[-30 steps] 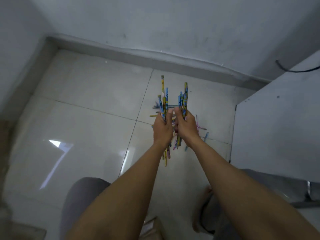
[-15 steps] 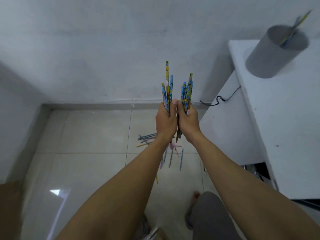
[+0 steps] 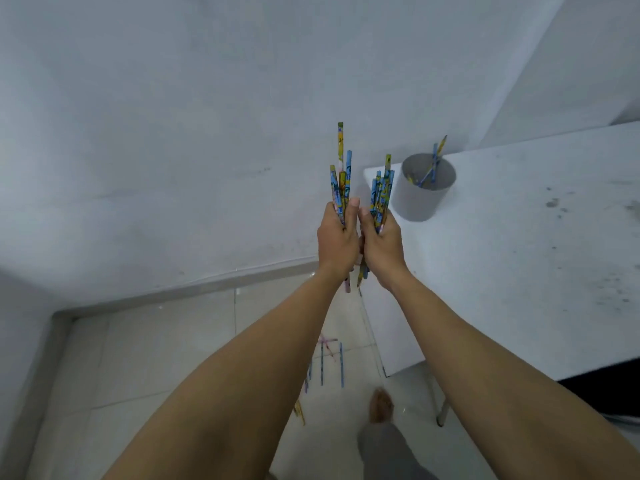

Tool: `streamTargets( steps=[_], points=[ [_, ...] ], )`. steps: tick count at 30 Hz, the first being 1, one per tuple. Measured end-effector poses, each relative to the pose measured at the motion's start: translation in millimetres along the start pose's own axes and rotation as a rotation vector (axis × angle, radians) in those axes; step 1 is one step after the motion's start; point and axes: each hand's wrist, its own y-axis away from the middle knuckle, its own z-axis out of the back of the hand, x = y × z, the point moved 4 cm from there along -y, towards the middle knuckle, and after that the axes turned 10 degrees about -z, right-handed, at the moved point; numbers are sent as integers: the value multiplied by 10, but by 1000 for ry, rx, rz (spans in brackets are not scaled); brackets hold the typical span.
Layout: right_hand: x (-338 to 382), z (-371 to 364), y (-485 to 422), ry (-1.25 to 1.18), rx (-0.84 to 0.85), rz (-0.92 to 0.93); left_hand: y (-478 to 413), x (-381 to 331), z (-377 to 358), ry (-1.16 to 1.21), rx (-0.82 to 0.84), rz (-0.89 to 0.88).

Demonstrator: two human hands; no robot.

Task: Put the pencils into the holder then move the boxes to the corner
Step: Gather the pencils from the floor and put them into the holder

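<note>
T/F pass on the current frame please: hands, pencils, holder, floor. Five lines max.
1. The left hand grips the left bundle of pencils, and the right hand grips the right bundle. True.
2. The grey holder stands on the white table. True.
3. The holder is empty. False: a few leaning pencils are already in it.
4. No pencils are on the floor. False: several loose pencils lie on the tiles below the arms.
5. Both bundles are already in the holder. False: they are held upright in the air, to the left of it in the picture.
</note>
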Motion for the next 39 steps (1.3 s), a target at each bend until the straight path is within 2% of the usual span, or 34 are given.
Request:
streamTargets(
  steps=[8,12,19,24,31,39],
  points=[
    [515,677,-809,-69,-87,60,-733,-260,-896,39,18,-37],
    [693,1015,-1352,-90,-187,68,-1174,-365,-1327,35,8,-67],
    [932,1269,-1995,-76,-243,161,-1713,-364,-1905,45,-18,-128],
    [793,1303,-2191,-73,-229,177,-1789,-152,-2189,41,35,-135],
    [334,1291,-2266,-49,-197,77,-1636,310,-2276,-21,92,-99],
    [233,1303,-2370,-5,-236,61,-1651,326,-2285,-12,64,-61]
  ],
)
